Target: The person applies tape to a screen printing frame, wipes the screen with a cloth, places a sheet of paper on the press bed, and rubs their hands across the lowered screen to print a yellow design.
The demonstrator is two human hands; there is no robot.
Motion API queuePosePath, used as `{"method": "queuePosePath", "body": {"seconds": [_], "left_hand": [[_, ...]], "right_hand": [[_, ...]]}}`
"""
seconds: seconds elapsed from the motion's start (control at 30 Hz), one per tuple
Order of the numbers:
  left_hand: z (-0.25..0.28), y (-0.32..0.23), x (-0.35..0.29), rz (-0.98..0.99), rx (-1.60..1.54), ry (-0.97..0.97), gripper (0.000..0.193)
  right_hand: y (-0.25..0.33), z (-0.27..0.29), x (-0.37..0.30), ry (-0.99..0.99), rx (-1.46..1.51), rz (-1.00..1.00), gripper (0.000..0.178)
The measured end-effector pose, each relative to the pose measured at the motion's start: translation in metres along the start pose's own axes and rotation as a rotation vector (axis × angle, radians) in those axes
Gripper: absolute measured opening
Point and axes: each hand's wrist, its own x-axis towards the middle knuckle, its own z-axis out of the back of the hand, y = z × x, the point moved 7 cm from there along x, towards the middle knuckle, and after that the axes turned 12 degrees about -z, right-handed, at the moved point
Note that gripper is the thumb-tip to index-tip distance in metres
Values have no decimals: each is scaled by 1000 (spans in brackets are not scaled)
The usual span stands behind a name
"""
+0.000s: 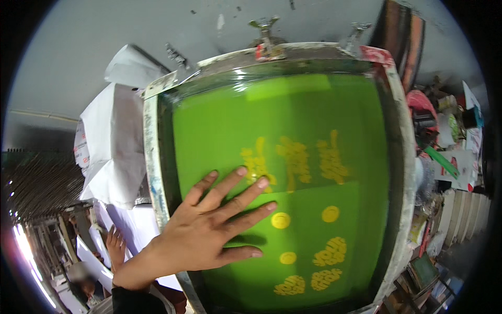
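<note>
My left hand [212, 222] reaches in from the lower left, out of a dark sleeve. Its fingers are spread, palm down, over the green mesh of a screen printing frame [150, 152]. Nothing is held; the fingertips are beside the leftmost column of yellow lettering [259, 165], but whether they touch the mesh I cannot tell. Two more lettering columns, small yellow round smiley shapes [281, 220] and yellow heart-like patches [329, 252] show on the mesh, right of and below the hand. My right hand is out of view.
Metal clamps [265, 31] hold the frame's far edge. White sheets [112, 141] hang at its left. Another person's hand [115, 246] is at the lower left, beside pale sheets. Containers and a green-handled tool [440, 161] crowd the right side.
</note>
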Motion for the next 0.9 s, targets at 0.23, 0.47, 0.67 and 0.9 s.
{"method": "queuePosePath", "body": {"seconds": [0.23, 0.47, 0.67, 0.9], "left_hand": [[4, -6, 3, -3, 36, 33, 73], [4, -9, 2, 22, 38, 62, 72], [-1, -10, 1, 65, -38, 18, 62], [2, -1, -5, 52, -113, -66, 54]], "right_hand": [[17, 4, -4, 137, 68, -44, 15], [-11, 15, 13, 125, -27, -24, 15], [4, 5, 8, 91, 38, 27, 20], [-9, 20, 17, 111, -125, 108, 30]]}}
